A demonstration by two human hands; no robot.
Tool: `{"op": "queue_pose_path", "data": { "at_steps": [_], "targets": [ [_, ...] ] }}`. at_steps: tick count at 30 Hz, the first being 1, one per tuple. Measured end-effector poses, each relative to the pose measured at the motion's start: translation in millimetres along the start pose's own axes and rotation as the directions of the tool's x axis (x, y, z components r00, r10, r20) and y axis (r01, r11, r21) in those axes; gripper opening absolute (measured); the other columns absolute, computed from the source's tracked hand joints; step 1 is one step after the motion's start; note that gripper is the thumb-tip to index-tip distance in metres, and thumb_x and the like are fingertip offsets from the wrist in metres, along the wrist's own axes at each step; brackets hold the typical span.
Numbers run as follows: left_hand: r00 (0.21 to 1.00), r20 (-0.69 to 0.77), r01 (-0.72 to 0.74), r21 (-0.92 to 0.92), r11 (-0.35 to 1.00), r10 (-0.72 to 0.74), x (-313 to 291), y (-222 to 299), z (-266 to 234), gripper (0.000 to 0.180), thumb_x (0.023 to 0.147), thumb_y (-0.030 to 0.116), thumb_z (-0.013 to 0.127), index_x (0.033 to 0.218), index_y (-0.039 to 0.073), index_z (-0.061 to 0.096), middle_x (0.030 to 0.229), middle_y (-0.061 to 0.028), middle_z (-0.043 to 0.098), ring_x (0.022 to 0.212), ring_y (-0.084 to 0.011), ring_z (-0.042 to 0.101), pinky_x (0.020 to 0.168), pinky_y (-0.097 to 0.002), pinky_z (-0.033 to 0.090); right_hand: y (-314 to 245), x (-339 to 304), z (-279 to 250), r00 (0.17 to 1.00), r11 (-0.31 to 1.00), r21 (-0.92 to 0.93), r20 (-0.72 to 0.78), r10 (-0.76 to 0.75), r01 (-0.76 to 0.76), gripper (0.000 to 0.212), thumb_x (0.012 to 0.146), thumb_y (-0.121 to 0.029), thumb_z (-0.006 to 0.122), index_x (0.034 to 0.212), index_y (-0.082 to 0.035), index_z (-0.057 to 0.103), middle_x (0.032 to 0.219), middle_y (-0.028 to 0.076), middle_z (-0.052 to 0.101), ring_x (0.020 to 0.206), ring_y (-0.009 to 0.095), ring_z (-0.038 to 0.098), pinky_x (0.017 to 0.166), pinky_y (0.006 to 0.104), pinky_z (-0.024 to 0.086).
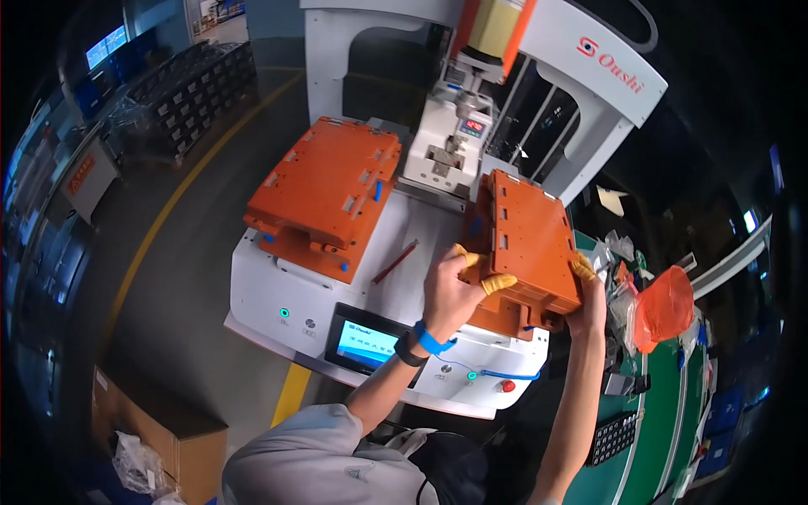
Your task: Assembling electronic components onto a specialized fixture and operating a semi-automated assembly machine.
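Observation:
An orange hinged fixture [537, 240] sits on the right of a white machine's bed [412, 227], its lid tilted. My left hand [454, 290], with yellow finger covers, grips the fixture's near left corner. My right hand [588, 295], also with a yellow fingertip cover, holds its right edge; some of those fingers are hidden behind it. A second orange fixture [324, 181] with blue pins lies on the left of the bed. Between the two fixtures rests a thin red tool [396, 261]. A blue wrist strap [433, 338] is on my left wrist.
A white machine head with a red display [473, 127] stands behind the fixtures. The front panel carries a screen [368, 343] and a red button [507, 386]. At right, a green bench [665, 379] bears bags and an orange bag [665, 310]. A cardboard box [194, 454] stands lower left.

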State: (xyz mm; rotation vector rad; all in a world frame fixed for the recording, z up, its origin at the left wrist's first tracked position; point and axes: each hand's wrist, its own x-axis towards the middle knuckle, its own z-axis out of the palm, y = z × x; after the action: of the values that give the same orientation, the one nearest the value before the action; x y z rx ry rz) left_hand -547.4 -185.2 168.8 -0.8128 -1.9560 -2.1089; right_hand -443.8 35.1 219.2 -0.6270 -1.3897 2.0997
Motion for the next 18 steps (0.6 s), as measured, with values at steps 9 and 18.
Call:
{"op": "queue_pose_path", "data": {
  "at_steps": [9,18],
  "targets": [
    [0.986,0.066,0.16,-0.146,0.976,-0.152,-3,-4,10,0.045,0.073,0.029,0.093,0.095,-0.003,0.07,0.082,-0.0054,0.068,0.073,-0.0134,0.063,0.064,-0.0287,0.05,38,-70,2,0.43,0.255,-0.622,0.148,-0.89,0.74,0.047,0.096,0.004,0.057,0.141,0.007,0.047,0.145,0.02,0.05,0.134,0.032,0.051,0.117,0.042,0.033],
    [0.99,-0.022,0.137,-0.144,0.98,-0.141,-25,-50,9,0.087,0.072,0.026,0.095,0.14,-0.003,0.048,0.091,0.0026,0.048,0.079,-0.0083,0.04,0.07,-0.0228,0.04,146,-140,-40,0.725,0.252,-0.701,0.533,-0.437,0.667,0.064,0.082,0.0,0.069,0.141,0.004,0.046,0.137,0.026,0.054,0.125,0.044,0.054,0.106,0.0454,0.044]
  ]
}}
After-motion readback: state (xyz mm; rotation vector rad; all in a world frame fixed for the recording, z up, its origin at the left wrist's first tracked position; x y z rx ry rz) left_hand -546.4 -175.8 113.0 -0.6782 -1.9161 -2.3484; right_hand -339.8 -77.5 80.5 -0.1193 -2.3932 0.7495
